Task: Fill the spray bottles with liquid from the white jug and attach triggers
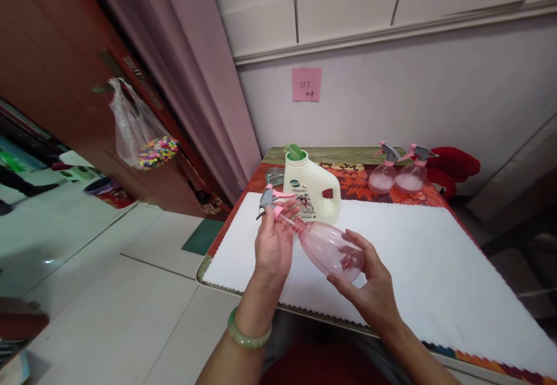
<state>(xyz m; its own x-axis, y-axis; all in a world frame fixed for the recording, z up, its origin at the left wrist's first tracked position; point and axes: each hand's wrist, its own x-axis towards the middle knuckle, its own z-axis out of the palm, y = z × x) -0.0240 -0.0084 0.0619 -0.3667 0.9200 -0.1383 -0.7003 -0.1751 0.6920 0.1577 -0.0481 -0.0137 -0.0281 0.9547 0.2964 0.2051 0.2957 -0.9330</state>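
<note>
My left hand (275, 243) holds a grey and pink spray nozzle (270, 200), its thin tube reaching into the neck of a clear pink spray bottle (319, 246). The nozzle's collar sits apart from the bottle's mouth. Around the base of the tilted bottle, my right hand (372, 280) has its fingers and thumb closed; no liquid is visible inside. Just behind stands a cream detergent jug (308, 185) with an open mouth and a green spout.
Two pink spray bottles, one nearer the middle (382, 179) and one farther right (411, 177), hold pale liquid at the table's back. A white cloth (418, 246) covers much of the tabletop. A bag of colourful beads (159, 152) hangs from the door handle at left.
</note>
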